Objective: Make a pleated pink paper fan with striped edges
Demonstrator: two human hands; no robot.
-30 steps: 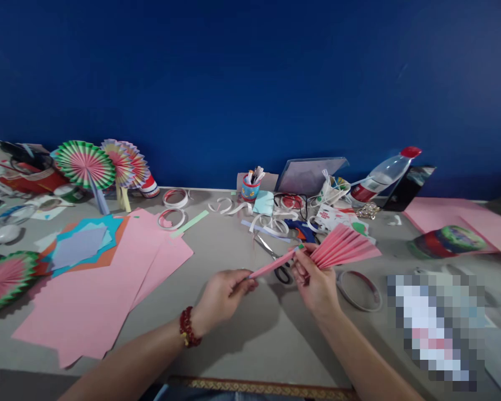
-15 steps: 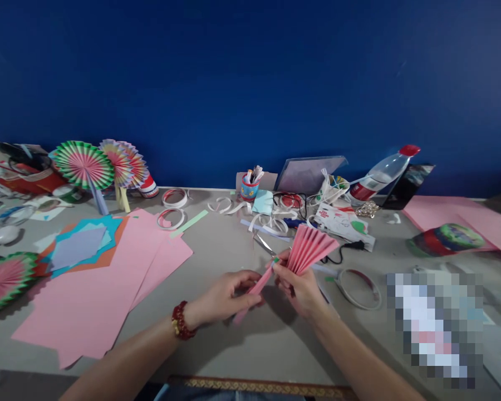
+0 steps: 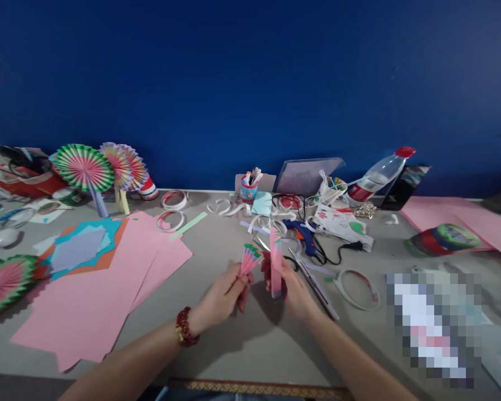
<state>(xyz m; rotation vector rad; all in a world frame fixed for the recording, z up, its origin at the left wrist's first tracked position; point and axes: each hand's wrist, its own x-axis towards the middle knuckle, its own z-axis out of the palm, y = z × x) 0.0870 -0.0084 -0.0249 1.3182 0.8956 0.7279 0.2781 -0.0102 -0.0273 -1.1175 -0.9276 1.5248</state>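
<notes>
My left hand (image 3: 219,298) pinches the narrow end of a small pleated paper fan (image 3: 250,259), pink with green tips spread upward. My right hand (image 3: 296,292) is closed on a folded pink paper strip (image 3: 276,270), held upright with green marks near its top. A gap shows between the two pieces, and I cannot tell whether they are joined. Both hands are above the grey table (image 3: 234,351). Just right of my right hand lies a long slim metallic tool (image 3: 317,289). Behind the strip, scissors (image 3: 262,243) are partly hidden.
Pink paper sheets (image 3: 96,301) cover the left side, with coloured squares (image 3: 77,248) on top. Finished paper fans (image 3: 83,167) stand at the back left. A blue glue gun (image 3: 303,234), tape rolls (image 3: 359,289), a pen cup (image 3: 249,190) and a plastic bottle (image 3: 378,177) lie right and behind.
The spread pink pleats in my right hand are turned and closed into an upright strip. My left hand has shifted slightly left and now holds green-tipped pleats. The slim tool and glue gun are more exposed.
</notes>
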